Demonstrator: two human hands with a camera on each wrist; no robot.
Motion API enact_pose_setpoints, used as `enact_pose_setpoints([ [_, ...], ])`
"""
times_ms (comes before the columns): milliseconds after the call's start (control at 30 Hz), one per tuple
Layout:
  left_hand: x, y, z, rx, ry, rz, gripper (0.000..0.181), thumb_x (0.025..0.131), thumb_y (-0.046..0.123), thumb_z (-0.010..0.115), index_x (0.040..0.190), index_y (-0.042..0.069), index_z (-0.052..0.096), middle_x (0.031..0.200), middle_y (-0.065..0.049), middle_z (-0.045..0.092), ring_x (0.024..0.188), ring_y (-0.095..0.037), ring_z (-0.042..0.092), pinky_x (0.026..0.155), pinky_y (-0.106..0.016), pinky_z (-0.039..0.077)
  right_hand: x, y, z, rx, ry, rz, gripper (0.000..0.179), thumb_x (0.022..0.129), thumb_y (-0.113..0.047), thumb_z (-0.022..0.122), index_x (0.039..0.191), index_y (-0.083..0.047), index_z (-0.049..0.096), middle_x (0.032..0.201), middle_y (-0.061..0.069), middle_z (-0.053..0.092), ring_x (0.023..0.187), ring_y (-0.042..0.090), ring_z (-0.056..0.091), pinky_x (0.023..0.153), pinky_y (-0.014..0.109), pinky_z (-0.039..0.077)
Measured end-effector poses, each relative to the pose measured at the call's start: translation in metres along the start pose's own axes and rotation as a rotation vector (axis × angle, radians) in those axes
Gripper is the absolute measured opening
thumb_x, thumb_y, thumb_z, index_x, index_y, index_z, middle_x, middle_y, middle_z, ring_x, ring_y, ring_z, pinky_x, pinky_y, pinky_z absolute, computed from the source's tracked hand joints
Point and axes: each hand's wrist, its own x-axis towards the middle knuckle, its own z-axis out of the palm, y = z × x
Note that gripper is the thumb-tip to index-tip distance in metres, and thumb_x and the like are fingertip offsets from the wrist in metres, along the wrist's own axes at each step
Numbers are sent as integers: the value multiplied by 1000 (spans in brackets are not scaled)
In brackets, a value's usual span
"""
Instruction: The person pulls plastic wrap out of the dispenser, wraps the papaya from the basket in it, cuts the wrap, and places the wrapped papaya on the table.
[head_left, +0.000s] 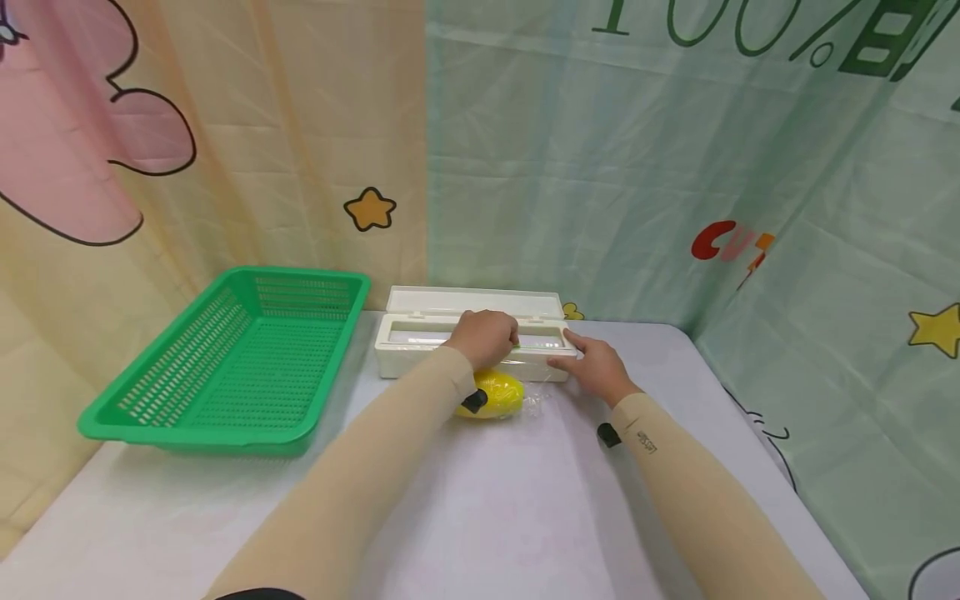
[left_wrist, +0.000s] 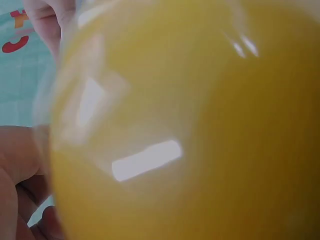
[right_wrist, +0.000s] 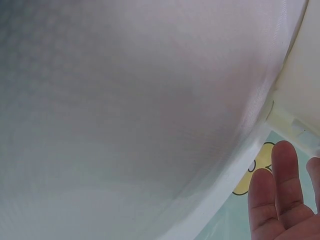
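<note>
A white cling film dispenser [head_left: 405,358] stands on the table with its lid [head_left: 472,300] raised behind it. My left hand [head_left: 486,336] is over its front edge, fingers curled at a small green piece [head_left: 516,345], mostly hidden by the hand. My right hand [head_left: 597,367] holds the dispenser's right end, thumb at the front and fingers toward the back. Just in front of the dispenser, below my left wrist, lies a yellow oval thing [head_left: 502,394] in clear film [head_left: 534,402]. It fills most of the left wrist view as a glossy yellow surface [left_wrist: 200,100].
To the left, a green plastic basket [head_left: 225,435] stands on the white-covered table [head_left: 510,517]. A printed curtain [head_left: 525,167] hangs close behind the dispenser and along the right side of the table.
</note>
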Motion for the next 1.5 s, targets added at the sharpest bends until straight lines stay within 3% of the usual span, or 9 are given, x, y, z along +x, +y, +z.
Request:
enact_pose_setpoints([
  [233,-8,-18,-8,-12,-27,9,18,100,8,61,101,19,75,103,7,76,94,-16,67,103,-47,45,1,0,-2,-14,-5,1,88,95,-54,74,165,-22,32,168,16,39,155,40,37,125,57,34],
  [700,-32,-42,-21,-19,-33,-12,16,101,11,63,103,18,77,105,5,77,96,-18,66,106,-48,46,3,0,4,-5,-8,-1,89,94,-54,74,166,-22,32,168,15,38,156,40,36,125,57,34],
  [1000,-44,-62,-31,54,-38,-19,15,99,11,63,101,18,77,103,5,77,93,-18,66,99,-47,47,3,-1,3,6,-11,-25,89,95,-55,74,165,-22,32,168,16,38,155,41,36,125,57,34],
  [1300,-61,-86,-40,65,-39,-39,16,97,7,63,97,17,76,98,4,76,89,-21,65,96,-50,48,2,2,-1,15,-17,-45,88,95,-53,74,165,-18,32,167,19,38,154,43,37,124,59,35],
  [1500,-72,-101,-49,89,-54,-70,10,97,9,68,94,14,75,94,1,74,84,-21,62,86,-40,55,2,6,-1,20,-22,-38,89,95,-55,73,165,-18,32,168,20,37,154,44,36,124,59,34],
])
